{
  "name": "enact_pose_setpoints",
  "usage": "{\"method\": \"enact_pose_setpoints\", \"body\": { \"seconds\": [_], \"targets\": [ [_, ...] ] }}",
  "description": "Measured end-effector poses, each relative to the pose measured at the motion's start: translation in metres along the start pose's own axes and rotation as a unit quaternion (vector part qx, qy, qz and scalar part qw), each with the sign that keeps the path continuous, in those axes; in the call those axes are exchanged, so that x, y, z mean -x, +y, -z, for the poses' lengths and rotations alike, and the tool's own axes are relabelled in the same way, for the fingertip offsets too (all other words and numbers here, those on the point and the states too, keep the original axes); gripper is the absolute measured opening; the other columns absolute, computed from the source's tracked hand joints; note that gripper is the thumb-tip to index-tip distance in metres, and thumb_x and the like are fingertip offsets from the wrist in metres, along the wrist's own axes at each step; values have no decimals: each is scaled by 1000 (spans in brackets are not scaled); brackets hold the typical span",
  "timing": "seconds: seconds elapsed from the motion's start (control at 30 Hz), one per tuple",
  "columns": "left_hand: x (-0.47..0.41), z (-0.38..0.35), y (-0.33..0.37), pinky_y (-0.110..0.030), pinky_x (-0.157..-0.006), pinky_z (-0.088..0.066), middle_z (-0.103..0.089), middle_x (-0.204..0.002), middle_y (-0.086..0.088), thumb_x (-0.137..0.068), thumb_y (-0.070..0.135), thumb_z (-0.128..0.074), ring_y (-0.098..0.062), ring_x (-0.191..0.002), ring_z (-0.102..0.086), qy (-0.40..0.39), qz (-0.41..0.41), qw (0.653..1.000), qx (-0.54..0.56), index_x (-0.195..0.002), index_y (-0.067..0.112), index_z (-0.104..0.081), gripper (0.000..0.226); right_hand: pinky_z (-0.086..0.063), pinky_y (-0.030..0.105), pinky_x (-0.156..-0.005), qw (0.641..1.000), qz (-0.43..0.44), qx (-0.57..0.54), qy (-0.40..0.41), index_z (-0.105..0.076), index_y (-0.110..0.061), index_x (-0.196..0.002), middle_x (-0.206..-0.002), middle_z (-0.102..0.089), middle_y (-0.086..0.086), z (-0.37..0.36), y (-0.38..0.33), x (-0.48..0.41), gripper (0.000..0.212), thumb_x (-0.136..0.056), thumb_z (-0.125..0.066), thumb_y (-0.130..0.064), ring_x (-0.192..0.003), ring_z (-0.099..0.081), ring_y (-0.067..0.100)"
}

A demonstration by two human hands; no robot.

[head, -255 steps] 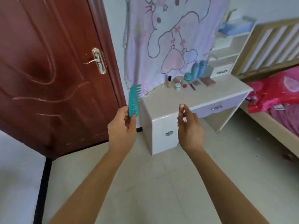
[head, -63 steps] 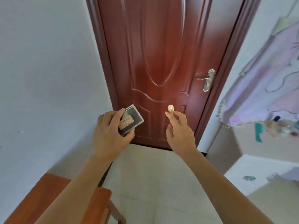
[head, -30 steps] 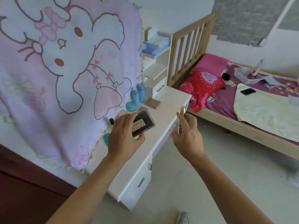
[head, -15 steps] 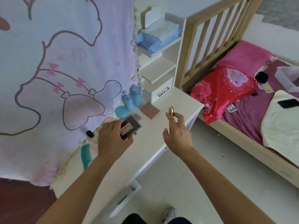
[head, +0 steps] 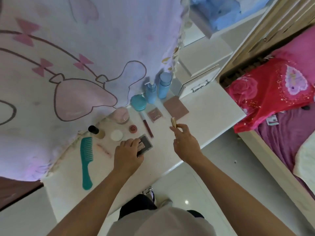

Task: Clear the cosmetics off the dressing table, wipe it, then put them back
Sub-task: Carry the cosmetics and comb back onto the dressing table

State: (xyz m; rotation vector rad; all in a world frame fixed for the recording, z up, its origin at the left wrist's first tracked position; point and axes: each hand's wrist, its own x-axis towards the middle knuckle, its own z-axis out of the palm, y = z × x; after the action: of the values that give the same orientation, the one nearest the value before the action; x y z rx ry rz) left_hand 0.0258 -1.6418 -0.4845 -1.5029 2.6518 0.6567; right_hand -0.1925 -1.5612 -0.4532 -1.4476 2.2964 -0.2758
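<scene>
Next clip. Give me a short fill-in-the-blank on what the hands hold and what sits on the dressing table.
1. The left hand grips the dark compact, and the right hand pinches a slim ____-coloured tube.
2. ____ blue bottles stand upright by the hanging cloth.
3. The teal comb lies flat on the dressing table, touched by ____ hand.
Missing words: gold; two; neither.

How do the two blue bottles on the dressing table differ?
The left blue bottle has a white pump nozzle; the right blue bottle has a plain round cap. The left one looks slimmer, the right one wider. Both are light blue and stand upright.
</scene>
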Motion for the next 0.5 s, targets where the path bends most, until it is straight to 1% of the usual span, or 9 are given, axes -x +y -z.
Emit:
{"method": "enact_pose_setpoints", "body": {
  "seconds": [0.07, 0.17, 0.23, 0.27, 0.33, 0.43, 0.5],
  "targets": [
    [-11, -11, -6, -41, -77, -46, -64, -110, -8, -73, 27, -71, -33, -97, -56, -13, -1, 1000, -5, -122, 13, -61, 53, -49, 31, -69, 1000, -4, 6, -30, -53, -23, -138, -145, -40, 1, -11, 1, -19, 47, -93, -55, -7, -88, -65, 26],
    [-26, -25, -13, -43, -76, -47, -63, -109, -12, -71, 24, -73, -35, -95, -57, -19, -15, 1000, -15, -119, 9, -63, 51, -46, 27, -68, 998, -22, 22, -53, -57, -21, -132, -142, -41, 0, -28, 1, -46, 40, -95, -55, -9, -86, -63, 24],
    [-32, -30, -17, -43, -76, -47, -62, -110, -12, -71, 24, -73, -34, -95, -57, -18, -29, 999, -35, -118, 10, -63, 50, -52, 32, -71, 997, -27, 32, -64, -55, -19, -134, -143, -40, 3, -37, 0, -60, 41, -95, -55, -8, -89, -64, 25],
    [-35, -32, -19, -43, -77, -47, -62, -111, -12, -71, 24, -73, -34, -94, -56, -17, -30, 998, -43, -117, 10, -63, 49, -55, 35, -74, 997, -31, 34, -67, -54, -17, -136, -144, -40, 5, -41, -1, -66, 42, -95, -55, -7, -93, -64, 27],
    [-39, -36, -21, -44, -80, -47, -62, -112, -13, -73, 25, -72, -34, -96, -56, -18, -19, 999, -48, -118, 11, -62, 48, -55, 40, -78, 996, -41, 33, -72, -49, -13, -139, -144, -37, 9, -46, -3, -78, 45, -95, -54, -8, -102, -60, 30],
    [-41, -41, -20, -45, -84, -46, -61, -116, -14, -78, 29, -72, -35, -100, -56, -18, -3, 998, -55, -118, 13, -62, 45, -50, 38, -79, 994, -38, 43, -91, -38, -13, -144, -145, -31, 13, -52, -5, -97, 54, -93, -56, -13, -114, -51, 32],
    [-43, -45, -19, -45, -83, -47, -61, -118, -14, -80, 30, -73, -34, -101, -56, -10, 5, 999, -53, -116, 15, -63, 41, -49, 39, -85, 992, -19, 49, -116, -28, -13, -149, -151, -24, 14, -55, -4, -105, 64, -92, -56, -15, -127, -40, 33]
  ]
}}
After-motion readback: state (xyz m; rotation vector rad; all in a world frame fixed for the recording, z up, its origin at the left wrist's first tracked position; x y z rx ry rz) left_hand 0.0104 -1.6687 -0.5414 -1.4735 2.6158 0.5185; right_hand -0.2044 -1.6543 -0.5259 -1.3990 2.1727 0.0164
